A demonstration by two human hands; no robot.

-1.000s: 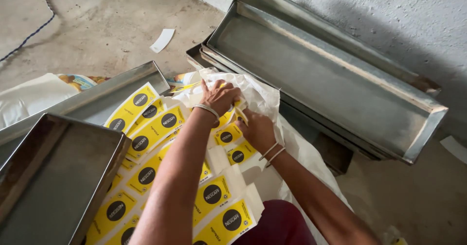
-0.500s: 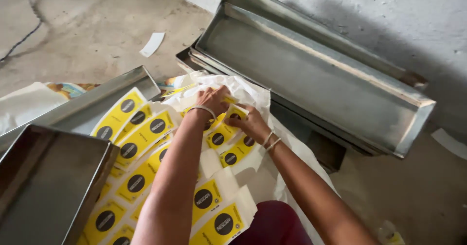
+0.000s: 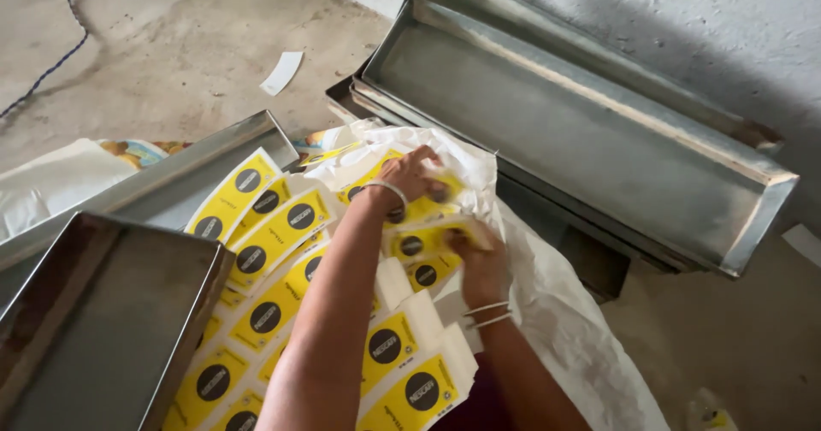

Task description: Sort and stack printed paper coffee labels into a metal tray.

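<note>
Gripping yellow labels [image 3: 282, 226] in white sack [image 3: 556, 311]: left hand [image 3: 410, 174] & right hand [image 3: 479, 256]; 3 metal trays [image 3: 556, 123] nearby.

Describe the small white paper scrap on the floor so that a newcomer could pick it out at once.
Start at the long grey metal tray leaning by the wall, then look left across the bare concrete floor. The white paper scrap lies there alone, flat and blank. Unlike the yellow labels with black circles near the hands, it carries no colour.

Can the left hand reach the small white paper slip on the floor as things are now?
Probably not without leaning: the left hand rests on the yellow labels, and the white slip lies well beyond, past the metal tray.
</note>
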